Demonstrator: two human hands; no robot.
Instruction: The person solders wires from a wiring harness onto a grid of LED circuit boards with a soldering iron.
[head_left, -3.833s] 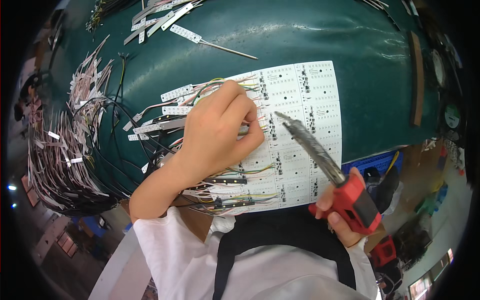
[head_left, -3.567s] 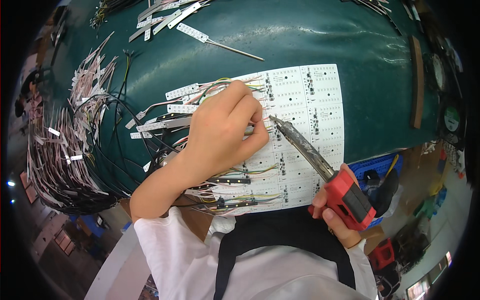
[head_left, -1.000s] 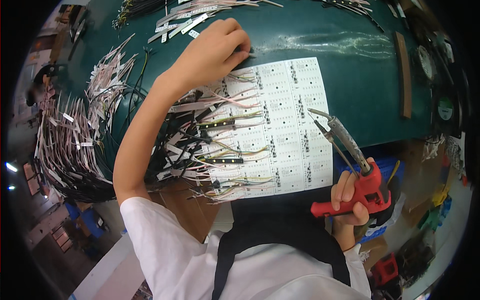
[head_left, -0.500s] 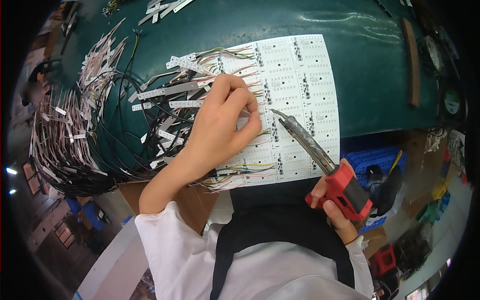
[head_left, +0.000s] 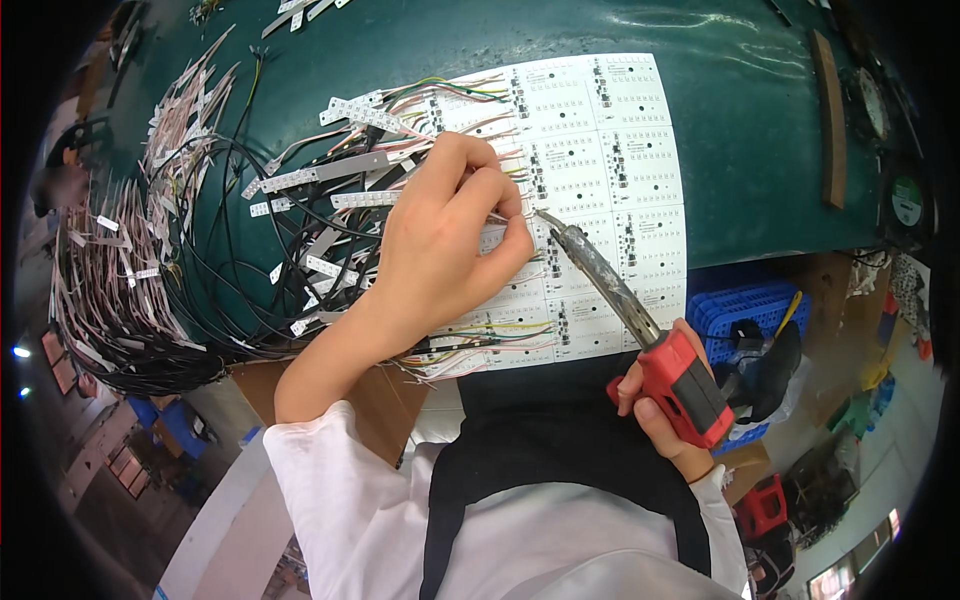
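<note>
A white sheet of circuit boards (head_left: 640,250) lies on the green tabletop, with several coloured wires running onto its left part. Over those wires, my left hand (head_left: 445,230) is closed in a pinch on a thin wire (head_left: 524,213), its end showing past my fingertips. My right hand (head_left: 665,415) grips the red handle of a soldering gun (head_left: 690,390). The gun's tip points up and left, right beside the wire end; whether the two touch I cannot tell. Much of the wiring under my left hand is hidden.
Black cables (head_left: 240,250) with small white strips spread left of the boards, near a big bundle of thin wires (head_left: 110,290). A wooden bar (head_left: 828,120) lies at the table's right. Below its edge stands a blue basket (head_left: 735,305).
The soldering gun has shifted slightly left, its tip nearer my left fingertips. My left hand keeps its pinch. The whole view has moved a little.
</note>
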